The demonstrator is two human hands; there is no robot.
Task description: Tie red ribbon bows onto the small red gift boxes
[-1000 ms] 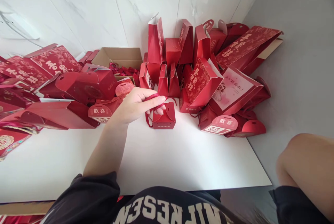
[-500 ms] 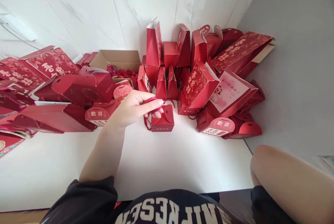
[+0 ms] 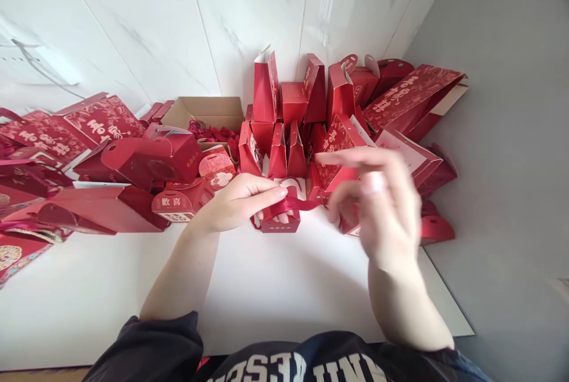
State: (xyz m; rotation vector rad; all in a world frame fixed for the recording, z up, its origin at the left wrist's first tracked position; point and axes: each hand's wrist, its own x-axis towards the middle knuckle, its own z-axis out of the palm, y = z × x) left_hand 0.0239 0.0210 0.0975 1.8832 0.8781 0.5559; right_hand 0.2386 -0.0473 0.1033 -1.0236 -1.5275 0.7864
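My left hand (image 3: 249, 201) is closed, thumb and fingers pinching a dark red ribbon (image 3: 299, 204) above a small red gift box (image 3: 280, 226). The ribbon stretches rightward from the pinch toward my right hand (image 3: 382, 210). The box stands on the white table, partly hidden by my left fingers, with ribbon loops at its back and left side. Smeared by motion, my right hand is raised to the right of the box, its index finger pointing left and other fingers curled near the ribbon's end. Whether those fingers grip the ribbon cannot be made out.
Several red gift boxes (image 3: 291, 103) stand stacked against the marble-look wall. More boxes (image 3: 413, 97) lean at the right by a grey panel (image 3: 502, 150). Others lie piled on the left (image 3: 115, 207). An open cardboard carton (image 3: 213, 108) holds red ribbons. The white table (image 3: 275, 287) extends toward me.
My right hand has come in from the lower right to beside the box. The ribbon, bunched in my left hand before, now stretches out to the right. My left hand keeps its pinch.
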